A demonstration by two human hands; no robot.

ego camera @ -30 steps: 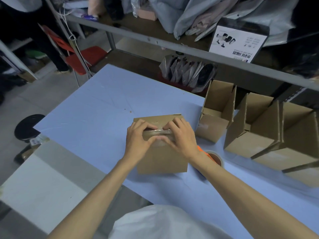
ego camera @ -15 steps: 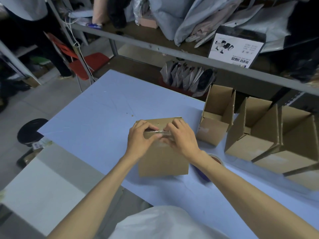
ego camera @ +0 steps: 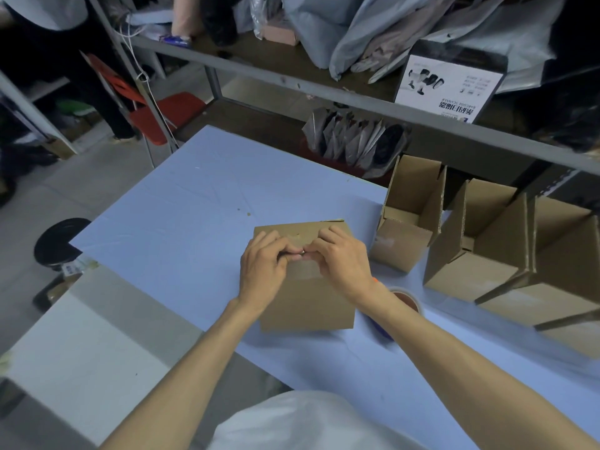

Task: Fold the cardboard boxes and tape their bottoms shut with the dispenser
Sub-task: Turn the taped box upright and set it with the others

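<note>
Box (ego camera: 305,287) bottom-up on blue desk (ego camera: 181,222), center, just in front of body. Upside down so bottom seam faces up for taping. Both hands on top face, meeting at far-middle of seam. Left hand (ego camera: 263,267) curled, grip closed, fingertips pinching down at tape end; right hand (ego camera: 344,264) same, grip closed w/ thumb and fingers pressing at same spot. Something small and shiny between fingertips, prob. tape end or edge, too small to tell. Clear tape strip (ego camera: 305,271) visible over near edge of top, running down front wall. Judging: pressing/smoothing tape onto seam, flaps held flat by hand weight so tape bonds w/o gap.

Tape dispenser (ego camera: 402,303) on desk just right of box, partly hidden under right forearm; orange bit by wrist, brown roll visible. Parked close for quick re-grab.

Right side of desk: row of finished boxes, open tops tilted toward the shelf, nearest one (ego camera: 409,222) near working box but apart, bigger ones (ego camera: 487,254) beyond. Limits room for sliding box rightward; dispenser also in that gap. Left half of desk bare, better exit.

Behind desk: metal shelf rail (ego camera: 324,89) w/ bags, printed carton (ego camera: 451,89); bin of pouches (ego camera: 354,141) below. Red chair (ego camera: 162,115) and stool (ego camera: 60,238) on floor at left, well apart.
</note>
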